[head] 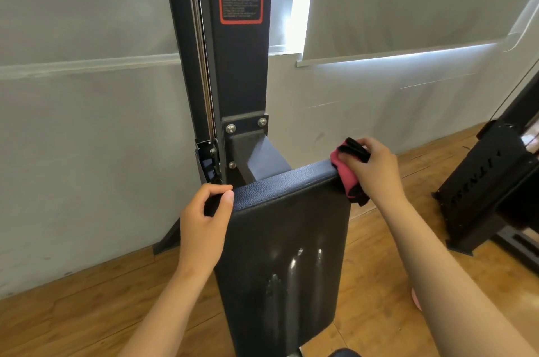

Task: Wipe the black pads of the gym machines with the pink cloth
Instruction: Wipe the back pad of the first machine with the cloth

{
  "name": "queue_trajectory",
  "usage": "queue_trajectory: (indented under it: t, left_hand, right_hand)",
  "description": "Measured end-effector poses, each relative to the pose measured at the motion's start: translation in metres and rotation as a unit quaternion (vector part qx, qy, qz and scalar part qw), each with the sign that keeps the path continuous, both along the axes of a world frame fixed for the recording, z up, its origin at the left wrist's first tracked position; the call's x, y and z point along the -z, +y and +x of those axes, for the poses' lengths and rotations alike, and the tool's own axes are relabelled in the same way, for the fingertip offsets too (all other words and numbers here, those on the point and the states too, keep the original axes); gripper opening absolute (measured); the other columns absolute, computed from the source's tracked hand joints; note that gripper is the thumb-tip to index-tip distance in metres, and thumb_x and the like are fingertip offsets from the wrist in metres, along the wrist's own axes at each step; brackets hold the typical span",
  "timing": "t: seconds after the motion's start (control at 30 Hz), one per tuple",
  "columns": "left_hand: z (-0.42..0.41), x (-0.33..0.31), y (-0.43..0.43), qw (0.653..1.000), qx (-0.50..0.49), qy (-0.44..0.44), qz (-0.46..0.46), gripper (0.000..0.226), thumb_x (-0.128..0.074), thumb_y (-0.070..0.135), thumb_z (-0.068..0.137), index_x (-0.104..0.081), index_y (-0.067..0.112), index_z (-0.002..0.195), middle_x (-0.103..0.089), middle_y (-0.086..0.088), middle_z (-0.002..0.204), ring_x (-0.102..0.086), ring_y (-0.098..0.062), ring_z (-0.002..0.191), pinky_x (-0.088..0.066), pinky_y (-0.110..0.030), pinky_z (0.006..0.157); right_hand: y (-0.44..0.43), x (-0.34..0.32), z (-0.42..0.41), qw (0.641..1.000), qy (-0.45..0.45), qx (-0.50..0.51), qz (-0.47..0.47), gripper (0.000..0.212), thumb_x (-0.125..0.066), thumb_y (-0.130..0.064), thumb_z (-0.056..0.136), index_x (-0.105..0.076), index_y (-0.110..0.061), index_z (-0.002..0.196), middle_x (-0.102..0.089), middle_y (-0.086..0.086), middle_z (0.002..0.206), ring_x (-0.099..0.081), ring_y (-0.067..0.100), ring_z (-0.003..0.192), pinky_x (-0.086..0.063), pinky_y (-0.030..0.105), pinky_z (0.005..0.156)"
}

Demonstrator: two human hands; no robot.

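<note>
A long black pad (288, 240) of a gym machine stands in the centre, with pale smears low on its face. My left hand (204, 225) grips the pad's top left corner, thumb on the front edge and fingers curled behind. My right hand (373, 170) holds the pink cloth (345, 173), which has black trim, bunched against the pad's top right corner.
The machine's dark upright column (239, 65) with a red-framed label rises behind the pad, against a grey wall. Another black machine base (490, 190) stands at the right. The floor (87, 307) is wood.
</note>
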State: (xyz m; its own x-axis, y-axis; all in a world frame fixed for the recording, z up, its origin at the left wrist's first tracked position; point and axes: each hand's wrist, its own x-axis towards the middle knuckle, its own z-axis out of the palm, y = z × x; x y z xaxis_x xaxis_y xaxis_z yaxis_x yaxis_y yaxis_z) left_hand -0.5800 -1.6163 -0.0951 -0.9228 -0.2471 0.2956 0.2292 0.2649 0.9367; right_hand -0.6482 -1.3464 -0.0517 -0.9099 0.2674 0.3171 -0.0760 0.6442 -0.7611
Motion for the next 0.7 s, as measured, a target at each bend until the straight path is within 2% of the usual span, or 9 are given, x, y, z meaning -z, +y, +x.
queue_trajectory:
  t: [0.07, 0.17, 0.23, 0.33, 0.47, 0.5, 0.6, 0.7]
  left_hand:
    - [-0.001, 0.0, 0.0, 1.0, 0.0, 0.0, -0.001, 0.014, -0.056, 0.015, 0.093, -0.065, 0.026, 0.09, -0.065, 0.023, 0.091, -0.059, 0.005, 0.093, -0.042, -0.011, 0.078]
    - [-0.001, 0.001, 0.0, 1.0, 0.0, 0.002, -0.006, 0.015, -0.056, 0.014, 0.094, -0.064, 0.026, 0.09, -0.065, 0.023, 0.09, -0.059, 0.003, 0.093, -0.042, -0.012, 0.078]
    - [-0.002, 0.001, 0.0, 1.0, -0.001, 0.006, -0.008, 0.016, -0.055, 0.013, 0.094, -0.064, 0.026, 0.09, -0.065, 0.022, 0.09, -0.059, 0.002, 0.093, -0.041, -0.011, 0.078]
    - [-0.002, 0.003, 0.0, 1.0, -0.002, 0.01, -0.011, 0.018, -0.055, 0.011, 0.095, -0.064, 0.025, 0.091, -0.064, 0.023, 0.089, -0.059, 0.002, 0.093, -0.041, -0.01, 0.077]
    - [-0.004, 0.005, 0.001, 1.0, -0.008, 0.009, 0.0, 0.017, -0.055, 0.01, 0.094, -0.066, 0.023, 0.092, -0.065, 0.021, 0.09, -0.059, 0.002, 0.094, -0.041, -0.013, 0.078]
    - [-0.004, 0.005, 0.001, 1.0, -0.009, 0.009, 0.003, 0.017, -0.055, 0.01, 0.095, -0.066, 0.022, 0.092, -0.065, 0.021, 0.09, -0.059, 0.001, 0.094, -0.041, -0.015, 0.079]
    - [-0.005, 0.006, 0.002, 1.0, -0.012, 0.014, 0.003, 0.012, -0.055, 0.022, 0.092, -0.066, 0.023, 0.092, -0.065, 0.021, 0.09, -0.059, 0.001, 0.094, -0.042, -0.017, 0.08]
    - [-0.005, 0.006, 0.001, 1.0, -0.012, 0.01, 0.008, 0.021, -0.05, 0.031, 0.085, -0.066, 0.022, 0.092, -0.065, 0.021, 0.09, -0.059, 0.001, 0.095, -0.042, -0.017, 0.08]
  right_hand:
    - [0.004, 0.001, 0.003, 1.0, -0.001, -0.002, -0.02, 0.021, -0.071, -0.028, 0.086, -0.062, -0.016, 0.101, -0.064, -0.002, 0.089, -0.06, 0.014, 0.083, -0.045, 0.018, 0.065]
    - [0.002, 0.002, 0.004, 0.999, -0.005, 0.009, -0.045, 0.036, -0.068, -0.028, 0.088, -0.052, -0.022, 0.12, -0.059, -0.006, 0.087, -0.059, 0.011, 0.079, -0.048, 0.024, 0.067]
    - [-0.001, 0.005, 0.005, 0.999, 0.002, 0.019, -0.034, 0.039, -0.064, -0.029, 0.092, -0.047, -0.026, 0.127, -0.06, -0.006, 0.089, -0.058, 0.011, 0.079, -0.05, 0.029, 0.071]
    - [-0.006, 0.013, 0.007, 1.0, 0.015, 0.0, -0.009, 0.029, -0.059, -0.032, 0.094, -0.055, -0.024, 0.121, -0.062, -0.003, 0.106, -0.055, 0.012, 0.096, -0.042, 0.025, 0.081]
    - [-0.004, 0.018, 0.003, 0.998, 0.024, -0.027, 0.043, 0.027, -0.066, -0.028, 0.089, -0.06, -0.018, 0.114, -0.057, -0.003, 0.103, -0.05, 0.008, 0.095, -0.032, 0.006, 0.074]
    - [-0.004, 0.016, -0.001, 0.997, 0.024, -0.039, 0.054, 0.026, -0.067, -0.024, 0.088, -0.061, -0.017, 0.112, -0.057, -0.002, 0.102, -0.05, 0.009, 0.094, -0.031, 0.006, 0.074]
    - [0.0, 0.006, -0.02, 0.992, -0.003, -0.102, 0.08, 0.018, -0.067, -0.013, 0.088, -0.064, -0.015, 0.105, -0.061, 0.001, 0.099, -0.054, 0.012, 0.092, -0.033, 0.011, 0.074]
    - [0.005, -0.008, -0.035, 0.98, -0.089, -0.178, 0.027, 0.014, -0.066, -0.012, 0.088, -0.066, -0.017, 0.102, -0.067, -0.004, 0.095, -0.06, 0.002, 0.086, -0.04, 0.008, 0.071]
